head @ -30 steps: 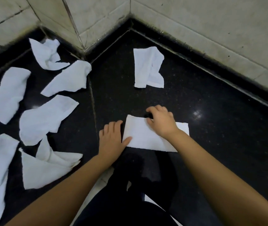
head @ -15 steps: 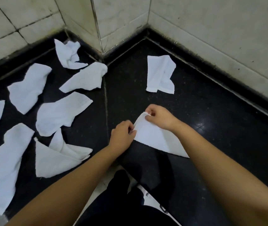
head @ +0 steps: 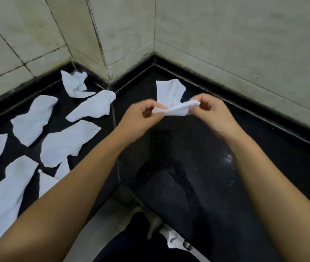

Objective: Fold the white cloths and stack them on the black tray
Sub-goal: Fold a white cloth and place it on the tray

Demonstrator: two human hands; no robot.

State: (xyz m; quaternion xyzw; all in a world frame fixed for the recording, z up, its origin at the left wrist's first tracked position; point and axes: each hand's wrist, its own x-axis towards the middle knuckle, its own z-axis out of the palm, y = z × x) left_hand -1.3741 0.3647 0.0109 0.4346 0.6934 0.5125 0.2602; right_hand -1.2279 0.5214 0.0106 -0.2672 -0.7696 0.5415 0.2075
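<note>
A folded white cloth (head: 176, 110) hangs in the air between both hands, seen edge-on. My left hand (head: 141, 118) pinches its left end and my right hand (head: 210, 112) pinches its right end. Just behind them another white cloth (head: 169, 91) lies roughly folded on the black surface (head: 197, 167) near the wall corner. Several crumpled white cloths lie spread over the left side, among them one (head: 69, 142) near my left forearm and one (head: 93, 108) by the seam. I cannot make out a separate black tray.
Pale tiled walls (head: 226, 35) meet in a corner right behind the black surface and close it off at the back and right. A seam (head: 115, 129) divides the black surface. Dark clothing (head: 141, 242) shows at the bottom edge.
Both hands took the folded cloth by its ends and lifted it off the black surface into the air. The view tilted up toward the wall corner.
</note>
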